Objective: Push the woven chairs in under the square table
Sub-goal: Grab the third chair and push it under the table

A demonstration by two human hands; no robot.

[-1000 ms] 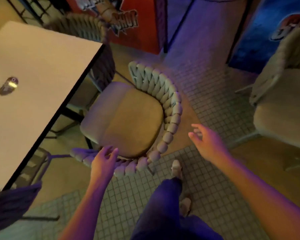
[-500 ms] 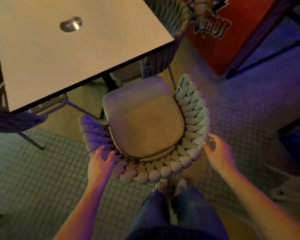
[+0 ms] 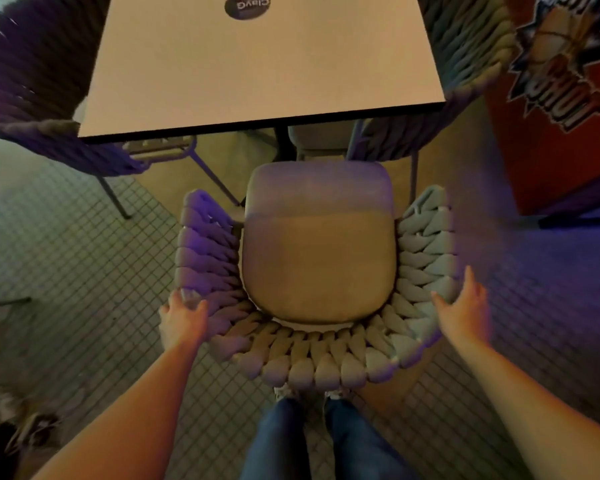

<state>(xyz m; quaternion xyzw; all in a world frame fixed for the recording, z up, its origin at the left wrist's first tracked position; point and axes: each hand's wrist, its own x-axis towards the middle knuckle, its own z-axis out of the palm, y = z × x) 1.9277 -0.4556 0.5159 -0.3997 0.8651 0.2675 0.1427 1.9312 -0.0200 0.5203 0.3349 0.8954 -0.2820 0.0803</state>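
Observation:
A woven chair (image 3: 319,362) with a tan seat cushion stands straight in front of me, facing the square table (image 3: 257,71). The cushion's front edge lies just short of the table's near edge. My left hand (image 3: 182,320) rests on the left rear curve of the braided backrest, fingers wrapped over its rim. My right hand (image 3: 465,310) presses flat against the outside of the right rear curve. Two more woven chairs stand at the table: one on the left (image 3: 39,98), one on the right (image 3: 465,53).
A round dark sticker (image 3: 246,6) lies on the far part of the tabletop. A red game cabinet (image 3: 561,98) stands close on the right. My legs and shoes (image 3: 305,438) are right behind the chair, on small-tiled floor (image 3: 66,271).
The chair has turned to face the table squarely. My right hand has come from the air onto the backrest's right side, and I now stand directly behind the chair.

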